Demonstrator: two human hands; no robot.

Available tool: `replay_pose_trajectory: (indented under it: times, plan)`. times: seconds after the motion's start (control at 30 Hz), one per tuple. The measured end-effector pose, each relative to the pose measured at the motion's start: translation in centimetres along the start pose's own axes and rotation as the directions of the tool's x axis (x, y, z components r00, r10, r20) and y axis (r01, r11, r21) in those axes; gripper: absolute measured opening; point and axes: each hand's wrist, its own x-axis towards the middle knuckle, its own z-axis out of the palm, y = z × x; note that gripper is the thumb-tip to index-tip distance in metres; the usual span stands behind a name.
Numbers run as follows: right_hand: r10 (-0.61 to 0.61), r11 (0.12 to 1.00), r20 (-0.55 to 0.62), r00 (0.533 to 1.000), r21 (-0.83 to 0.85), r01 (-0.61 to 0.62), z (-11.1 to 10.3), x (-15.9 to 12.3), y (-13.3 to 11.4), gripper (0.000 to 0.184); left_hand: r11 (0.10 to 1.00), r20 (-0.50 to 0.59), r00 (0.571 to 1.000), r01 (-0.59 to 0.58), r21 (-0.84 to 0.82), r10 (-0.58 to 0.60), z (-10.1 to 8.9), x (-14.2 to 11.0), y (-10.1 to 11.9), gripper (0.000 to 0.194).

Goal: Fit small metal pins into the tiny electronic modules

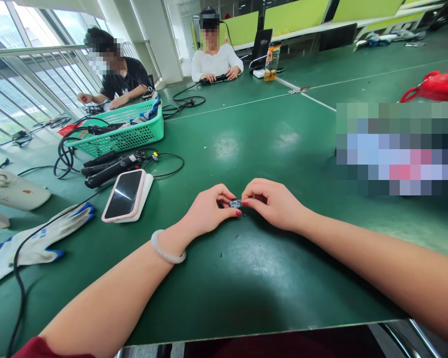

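Observation:
My left hand (208,210) and my right hand (272,201) meet over the middle of the green table (246,278). Both pinch a tiny dark part (235,203) between thumb and fingertips, low over the table top. What the part is I cannot make out. A pale bangle (167,249) sits on my left wrist. Both forearms rest along the table toward me.
A pink-cased phone (124,194) lies on a white pad to the left, next to black tools and cables (110,166). A green basket (125,130) stands behind them, and work gloves (33,241) lie at far left. Two people sit across. A bottle (272,61) and a red object (438,84) are at the back right.

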Motion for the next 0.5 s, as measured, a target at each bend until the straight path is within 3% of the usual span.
replay_pose_trajectory:
  times: [0.3, 0.5]
  plan:
    - [0.018, 0.976, -0.019, 1.000, 0.219, -0.014, 0.25, -0.01, -0.16, 0.013, 0.994, 0.034, 0.998, -0.049, -0.096, 0.053, 0.07, -0.24, 0.32, 0.032]
    - [0.000, 0.981, -0.058, 0.998, 0.192, 0.011, 0.28, 0.02, -0.14, 0.014, 0.986, -0.007, 0.997, -0.082, -0.148, 0.082, 0.03, -0.15, 0.26, 0.032]
